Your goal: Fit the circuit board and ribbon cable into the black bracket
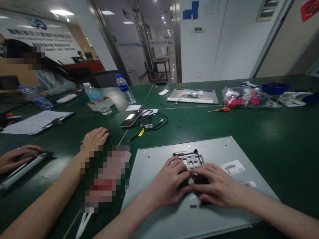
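A flat grey metal panel (216,219), which looks like the back of a display, lies on the green table in front of me. Near its far middle is a black-and-silver bracket (193,161) with cut-outs. My left hand (171,181) and my right hand (219,187) meet just on the near side of that bracket, fingertips curled together. Between them a bit of white and something dark show, mostly covered by my fingers, so I cannot make out the part. White labels (232,167) sit on the panel beside my right hand.
At left, a co-worker's hand (96,139) rests on the green table (274,129); another hand (22,156) touches a long strip-like object. Farther off are a phone (131,119), a coiled cable (161,123), bottles (124,89), a screwdriver (221,110), a second panel (174,95) and a plastic bag (249,98).
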The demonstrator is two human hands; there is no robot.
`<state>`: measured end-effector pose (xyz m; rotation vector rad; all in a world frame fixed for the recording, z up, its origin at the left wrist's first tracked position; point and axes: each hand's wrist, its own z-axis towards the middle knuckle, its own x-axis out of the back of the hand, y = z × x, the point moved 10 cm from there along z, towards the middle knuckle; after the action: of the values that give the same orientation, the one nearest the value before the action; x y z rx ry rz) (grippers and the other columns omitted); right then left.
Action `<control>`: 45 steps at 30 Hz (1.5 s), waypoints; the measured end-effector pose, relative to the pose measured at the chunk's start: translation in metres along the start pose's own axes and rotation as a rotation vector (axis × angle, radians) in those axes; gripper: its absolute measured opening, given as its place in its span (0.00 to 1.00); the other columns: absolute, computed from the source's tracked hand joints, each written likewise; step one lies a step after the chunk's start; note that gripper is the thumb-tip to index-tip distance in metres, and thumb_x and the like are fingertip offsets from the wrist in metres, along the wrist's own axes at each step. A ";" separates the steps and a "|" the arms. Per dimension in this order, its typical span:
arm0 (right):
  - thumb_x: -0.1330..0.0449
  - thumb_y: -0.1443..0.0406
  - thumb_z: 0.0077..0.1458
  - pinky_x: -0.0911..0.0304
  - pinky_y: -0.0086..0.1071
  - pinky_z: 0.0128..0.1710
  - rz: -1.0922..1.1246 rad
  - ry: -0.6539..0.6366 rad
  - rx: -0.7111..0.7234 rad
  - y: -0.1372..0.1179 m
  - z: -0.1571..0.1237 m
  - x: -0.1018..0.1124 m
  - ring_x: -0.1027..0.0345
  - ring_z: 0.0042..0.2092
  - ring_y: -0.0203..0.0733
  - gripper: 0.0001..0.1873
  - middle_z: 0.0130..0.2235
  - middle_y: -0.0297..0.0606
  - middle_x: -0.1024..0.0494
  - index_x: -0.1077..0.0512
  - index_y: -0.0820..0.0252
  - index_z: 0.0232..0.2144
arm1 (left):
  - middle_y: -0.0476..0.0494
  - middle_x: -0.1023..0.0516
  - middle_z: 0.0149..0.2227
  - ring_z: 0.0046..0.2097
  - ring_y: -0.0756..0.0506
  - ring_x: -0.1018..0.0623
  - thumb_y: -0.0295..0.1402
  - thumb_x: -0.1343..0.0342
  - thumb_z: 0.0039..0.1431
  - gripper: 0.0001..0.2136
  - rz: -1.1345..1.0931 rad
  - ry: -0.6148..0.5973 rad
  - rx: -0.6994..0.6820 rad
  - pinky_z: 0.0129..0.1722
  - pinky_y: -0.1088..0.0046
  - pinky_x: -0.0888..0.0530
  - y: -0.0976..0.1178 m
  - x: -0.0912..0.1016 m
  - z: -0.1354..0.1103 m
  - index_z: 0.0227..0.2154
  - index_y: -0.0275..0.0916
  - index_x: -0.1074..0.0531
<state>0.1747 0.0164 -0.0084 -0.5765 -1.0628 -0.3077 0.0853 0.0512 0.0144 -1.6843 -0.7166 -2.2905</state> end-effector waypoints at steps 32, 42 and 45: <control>0.39 0.60 0.66 0.36 0.48 0.58 -0.032 0.056 0.019 0.004 0.000 0.009 0.36 0.59 0.51 0.17 0.61 0.45 0.30 0.27 0.51 0.56 | 0.42 0.23 0.43 0.47 0.39 0.25 0.36 0.42 0.64 0.11 0.005 0.003 -0.020 0.58 0.51 0.33 -0.002 0.000 0.002 0.48 0.41 0.26; 0.40 0.58 0.67 0.37 0.49 0.58 -0.012 0.021 0.043 0.001 0.000 0.006 0.38 0.60 0.52 0.18 0.64 0.44 0.33 0.26 0.49 0.57 | 0.41 0.24 0.43 0.47 0.38 0.26 0.38 0.40 0.62 0.13 -0.007 -0.017 -0.012 0.58 0.48 0.33 -0.001 0.002 0.003 0.48 0.41 0.26; 0.41 0.58 0.68 0.38 0.49 0.59 -0.006 0.020 0.038 0.002 0.000 0.007 0.39 0.61 0.51 0.16 0.65 0.45 0.34 0.25 0.50 0.56 | 0.41 0.24 0.43 0.47 0.38 0.26 0.39 0.42 0.64 0.13 0.000 -0.015 -0.012 0.58 0.48 0.33 -0.001 0.002 0.003 0.48 0.41 0.26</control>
<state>0.1785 0.0181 -0.0030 -0.5359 -1.0488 -0.2974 0.0871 0.0540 0.0170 -1.7084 -0.7073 -2.2890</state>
